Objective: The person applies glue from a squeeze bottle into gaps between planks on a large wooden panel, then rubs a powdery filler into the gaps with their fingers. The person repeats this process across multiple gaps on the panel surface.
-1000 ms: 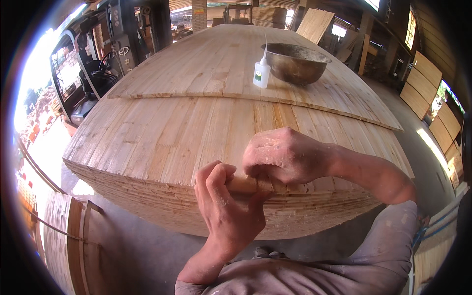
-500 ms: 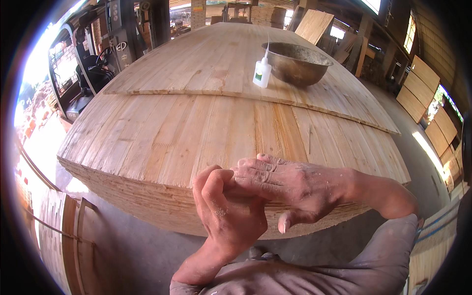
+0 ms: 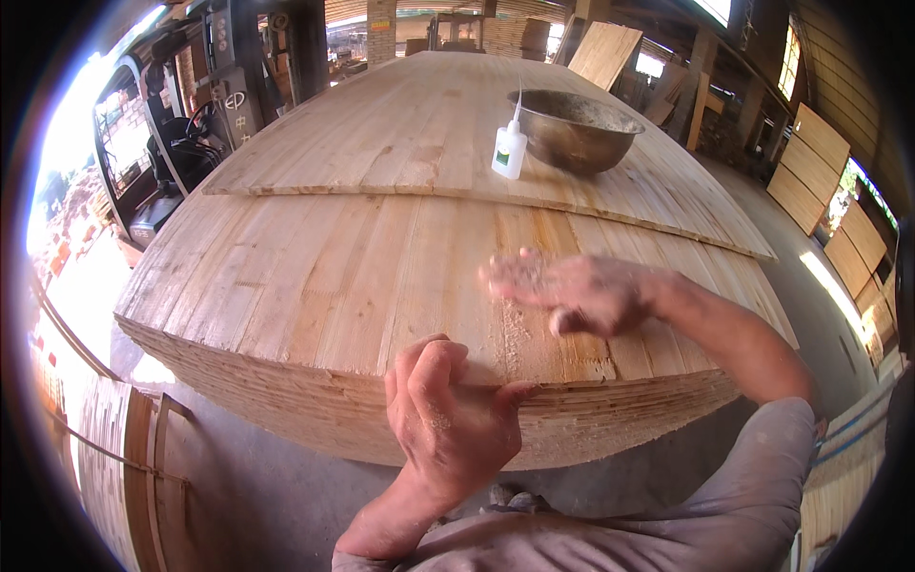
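At the near edge of a stack of jointed wood panels (image 3: 315, 296), my left hand (image 3: 453, 405) is closed. Its fingers curl inward with the thumb out along the edge, and whatever they may hold is hidden. My right hand (image 3: 572, 291) is farther in, low over the top panel, fingers stretched out and somewhat blurred by motion. Pale dust coats those fingers. A streak of sawdust (image 3: 515, 329) lies on the panel between the two hands, beside a darker brown band in the wood.
Another panel (image 3: 362, 162) overlaps the stack farther back. On it stand a white glue bottle (image 3: 509, 153) with a thin nozzle and a worn metal bowl (image 3: 572, 138). A forklift (image 3: 181, 133) is at the left. Boards (image 3: 810, 172) lean at the right; strapped timber (image 3: 110, 458) lies lower left.
My right hand has moved away from my left hand, forward over the panel, its fingers now flatter. My left hand stays near the edge. The sawdust streak now shows between them.
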A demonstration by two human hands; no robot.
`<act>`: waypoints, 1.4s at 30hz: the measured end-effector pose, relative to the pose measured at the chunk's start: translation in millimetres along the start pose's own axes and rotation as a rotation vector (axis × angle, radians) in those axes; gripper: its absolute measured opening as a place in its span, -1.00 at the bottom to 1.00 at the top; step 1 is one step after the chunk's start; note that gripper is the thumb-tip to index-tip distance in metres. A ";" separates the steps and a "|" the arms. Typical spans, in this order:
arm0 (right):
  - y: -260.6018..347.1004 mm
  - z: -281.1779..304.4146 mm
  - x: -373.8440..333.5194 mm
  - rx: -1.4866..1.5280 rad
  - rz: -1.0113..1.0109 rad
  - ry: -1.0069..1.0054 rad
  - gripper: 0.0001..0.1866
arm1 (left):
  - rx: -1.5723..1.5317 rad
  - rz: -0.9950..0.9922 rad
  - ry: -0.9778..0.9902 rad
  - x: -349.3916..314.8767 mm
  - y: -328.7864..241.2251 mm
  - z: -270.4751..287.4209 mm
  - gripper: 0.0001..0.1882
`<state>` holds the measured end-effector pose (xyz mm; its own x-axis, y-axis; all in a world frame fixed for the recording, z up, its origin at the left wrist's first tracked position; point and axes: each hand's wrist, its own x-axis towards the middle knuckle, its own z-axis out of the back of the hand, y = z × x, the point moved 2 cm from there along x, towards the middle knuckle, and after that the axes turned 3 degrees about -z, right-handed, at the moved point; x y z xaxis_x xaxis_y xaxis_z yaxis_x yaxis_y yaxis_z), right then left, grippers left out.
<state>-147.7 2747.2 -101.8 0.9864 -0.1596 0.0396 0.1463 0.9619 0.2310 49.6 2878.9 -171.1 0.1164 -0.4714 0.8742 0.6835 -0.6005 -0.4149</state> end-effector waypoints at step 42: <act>-81.9 45.3 -7.8 -0.025 -0.614 -0.940 -0.42 | 0.018 0.043 0.005 0.8 -1.4 2.0 -0.10</act>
<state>-170.8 2659.6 -77.0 0.3000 -0.7021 0.6458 0.6002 0.6651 0.4443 50.2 2880.6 -169.3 0.1421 -0.4996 0.8545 0.6910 -0.5681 -0.4470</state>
